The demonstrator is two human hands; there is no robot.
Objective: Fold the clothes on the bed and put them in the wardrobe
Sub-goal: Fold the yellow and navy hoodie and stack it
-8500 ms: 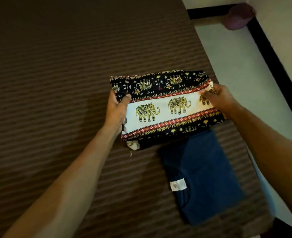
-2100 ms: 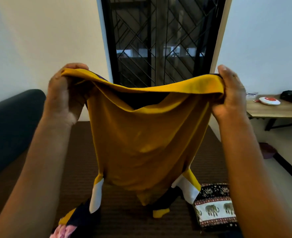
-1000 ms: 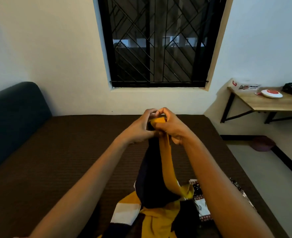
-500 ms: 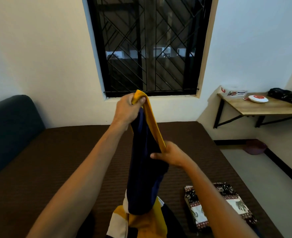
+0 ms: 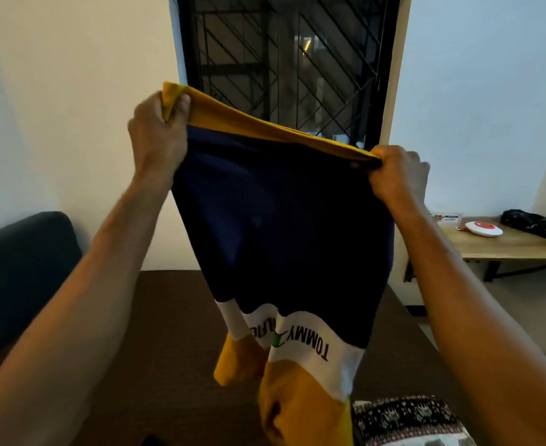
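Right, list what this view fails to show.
- Shirt: lower end cut off by the bottom edge.
- Folded elephant-print cloth: partly behind the right forearm and cut off below.
- Card on the side table: print too small to read.
- Wardrobe: out of view.
- Bed: middle hidden behind the shirt.

hands (image 5: 278, 156) gripping shirt (image 5: 284, 226) hem, above bed (image 5: 168, 333)
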